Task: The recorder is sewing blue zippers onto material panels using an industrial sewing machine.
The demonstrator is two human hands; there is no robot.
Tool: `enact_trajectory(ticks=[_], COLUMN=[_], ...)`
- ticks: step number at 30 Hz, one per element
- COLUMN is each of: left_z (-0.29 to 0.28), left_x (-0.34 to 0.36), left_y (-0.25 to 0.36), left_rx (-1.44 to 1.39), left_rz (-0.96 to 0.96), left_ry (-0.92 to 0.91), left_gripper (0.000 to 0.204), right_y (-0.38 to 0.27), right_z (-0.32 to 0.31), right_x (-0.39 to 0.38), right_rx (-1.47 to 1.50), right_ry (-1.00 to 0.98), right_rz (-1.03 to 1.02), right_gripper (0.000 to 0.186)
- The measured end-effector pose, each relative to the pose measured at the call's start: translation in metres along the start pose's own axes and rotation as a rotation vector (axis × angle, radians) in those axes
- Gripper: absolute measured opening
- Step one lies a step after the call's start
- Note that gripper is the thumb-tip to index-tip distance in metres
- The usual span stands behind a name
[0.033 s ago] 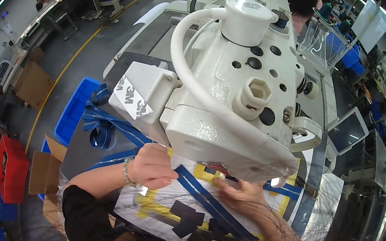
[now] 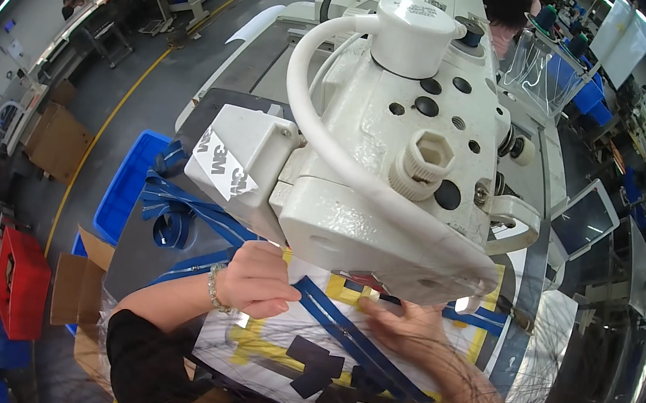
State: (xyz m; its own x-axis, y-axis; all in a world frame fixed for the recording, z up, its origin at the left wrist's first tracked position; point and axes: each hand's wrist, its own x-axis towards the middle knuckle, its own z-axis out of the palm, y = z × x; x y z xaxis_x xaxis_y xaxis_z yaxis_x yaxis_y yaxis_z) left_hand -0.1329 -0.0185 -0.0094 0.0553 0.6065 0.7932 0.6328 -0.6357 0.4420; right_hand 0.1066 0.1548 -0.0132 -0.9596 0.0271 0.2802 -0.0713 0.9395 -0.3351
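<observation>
My left hand (image 2: 256, 278), with a beaded bracelet on the wrist, is curled with its fingertips pinching a long blue strap (image 2: 354, 338) just under the head of a white industrial sewing machine (image 2: 394, 154). Lying flat on the same strap to the right, partly hidden below the machine head, is my right hand (image 2: 404, 326). The strap runs diagonally over a white template sheet (image 2: 239, 341) marked with yellow tape and dark patches (image 2: 314, 359). The needle area is hidden by the machine.
More blue straps (image 2: 174, 219) hang in loops off the table's left side above a blue plastic bin (image 2: 125, 188). A red crate (image 2: 22, 284) and cardboard boxes (image 2: 58, 138) stand on the floor at left. A small screen (image 2: 586, 220) sits to the right of the machine.
</observation>
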Motion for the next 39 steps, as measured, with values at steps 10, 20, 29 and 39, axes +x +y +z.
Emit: enact_trajectory(ticks=[10, 20, 29, 39], left_z=[0.005, 0.022, 0.038, 0.053], left_x=[-0.003, 0.001, 0.000, 0.015], left_y=[0.001, 0.007, 0.013, 0.018], left_rx=[0.044, 0.423, 0.583, 0.560], left_rz=[0.074, 0.182, 0.217, -0.105], left_ry=[-0.073, -0.304, -0.387, -0.742], left_gripper=[0.016, 0.020, 0.018, 0.029], right_y=[-0.001, -0.001, -0.001, 0.010], right_z=[-0.004, -0.006, 0.001, 0.006], right_x=[0.001, 0.003, -0.002, 0.005], right_rx=[0.019, -0.105, -0.234, -0.174], right_ry=[-0.055, 0.080, 0.211, 0.289], right_rz=[0.073, -0.065, -0.040, -0.041], right_gripper=[0.031, 0.040, 0.020, 0.036])
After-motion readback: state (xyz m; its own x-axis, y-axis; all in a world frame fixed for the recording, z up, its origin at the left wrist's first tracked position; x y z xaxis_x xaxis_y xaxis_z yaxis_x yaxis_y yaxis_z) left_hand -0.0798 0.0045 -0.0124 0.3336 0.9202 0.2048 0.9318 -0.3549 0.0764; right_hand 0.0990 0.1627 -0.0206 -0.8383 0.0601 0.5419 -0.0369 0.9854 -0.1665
